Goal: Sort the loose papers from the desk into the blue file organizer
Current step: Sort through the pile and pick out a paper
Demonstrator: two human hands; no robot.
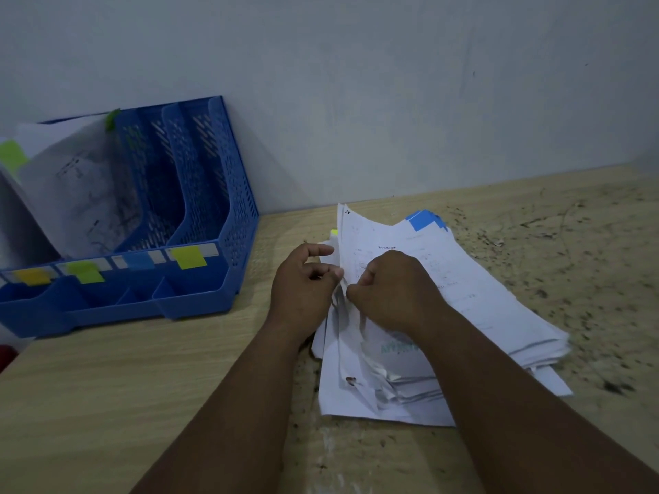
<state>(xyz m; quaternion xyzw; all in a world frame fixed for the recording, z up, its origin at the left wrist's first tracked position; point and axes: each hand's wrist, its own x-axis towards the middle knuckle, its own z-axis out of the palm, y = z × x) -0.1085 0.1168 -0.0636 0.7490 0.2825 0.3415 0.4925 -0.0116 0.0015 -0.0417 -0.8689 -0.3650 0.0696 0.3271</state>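
Observation:
A pile of loose white papers lies on the desk at centre right, its top sheets marked with blue sticky tabs. Its left edge is lifted. My left hand pinches that raised edge from the left. My right hand grips the same edge from the right, fingers curled. The blue file organizer stands at the left against the wall, with coloured sticky labels along its front. Printed sheets with green tabs lean in its left slots; the right slots look empty.
The wooden desk is pale at the left and stained with dark specks at the right and front. A grey wall closes the back. A small red thing shows at the left edge.

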